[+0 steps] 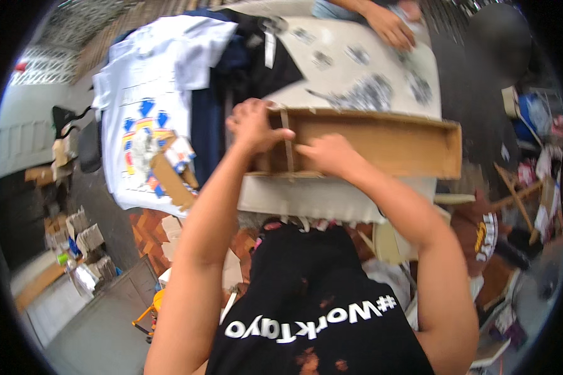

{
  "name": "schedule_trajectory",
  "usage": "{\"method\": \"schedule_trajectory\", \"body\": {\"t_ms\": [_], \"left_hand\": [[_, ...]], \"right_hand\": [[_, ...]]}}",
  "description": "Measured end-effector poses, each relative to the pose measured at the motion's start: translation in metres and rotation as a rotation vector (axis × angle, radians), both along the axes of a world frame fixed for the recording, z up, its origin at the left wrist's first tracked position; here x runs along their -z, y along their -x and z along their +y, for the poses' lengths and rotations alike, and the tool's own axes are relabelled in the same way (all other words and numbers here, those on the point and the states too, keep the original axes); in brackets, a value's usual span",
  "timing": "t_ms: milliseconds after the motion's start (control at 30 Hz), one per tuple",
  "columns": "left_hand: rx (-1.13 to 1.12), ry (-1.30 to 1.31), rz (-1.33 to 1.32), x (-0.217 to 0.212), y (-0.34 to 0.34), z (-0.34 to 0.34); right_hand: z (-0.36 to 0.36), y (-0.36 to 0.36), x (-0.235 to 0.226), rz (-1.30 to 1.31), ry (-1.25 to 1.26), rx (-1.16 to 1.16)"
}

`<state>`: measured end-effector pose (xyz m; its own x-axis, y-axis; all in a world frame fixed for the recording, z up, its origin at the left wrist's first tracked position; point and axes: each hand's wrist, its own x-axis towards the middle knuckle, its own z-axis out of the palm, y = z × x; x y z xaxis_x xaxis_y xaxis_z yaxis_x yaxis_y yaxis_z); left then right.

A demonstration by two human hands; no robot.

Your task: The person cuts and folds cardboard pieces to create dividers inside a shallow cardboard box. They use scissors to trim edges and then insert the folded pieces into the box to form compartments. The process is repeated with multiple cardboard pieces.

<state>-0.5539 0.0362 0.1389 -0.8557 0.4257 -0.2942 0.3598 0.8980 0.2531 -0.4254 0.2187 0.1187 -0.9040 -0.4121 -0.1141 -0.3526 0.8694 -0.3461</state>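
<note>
At the counter's [331, 200] near edge, both hands work the long shallow wooden frame [381, 140] — left hand [253, 125] gripping its thin crossbar, right hand [328, 153] pressing flat, holding nothing; next probably needs steady alignment.

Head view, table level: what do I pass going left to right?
White printed T-shirt → dark garments → left hand → right hand → right end of the wooden frame.
</note>
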Motion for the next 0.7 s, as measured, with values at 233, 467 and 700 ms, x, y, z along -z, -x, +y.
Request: {"method": "schedule_trajectory", "body": {"t_ms": [233,467,700], "left_hand": [[-0.025,-0.221,-0.008,0.01,-0.002,0.0],[-0.121,-0.958,0.282,-0.016,-0.004,-0.063],[-0.544,-0.873,0.396,0.01,-0.007,-0.289]], "right_hand": [[-0.02,-0.119,-0.049,0.357,0.365,0.855],[-0.088,-0.214,-0.043,0.069,0.403,0.865],[-0.12,-0.217,-0.041,-0.013,0.476,1.052]]}}
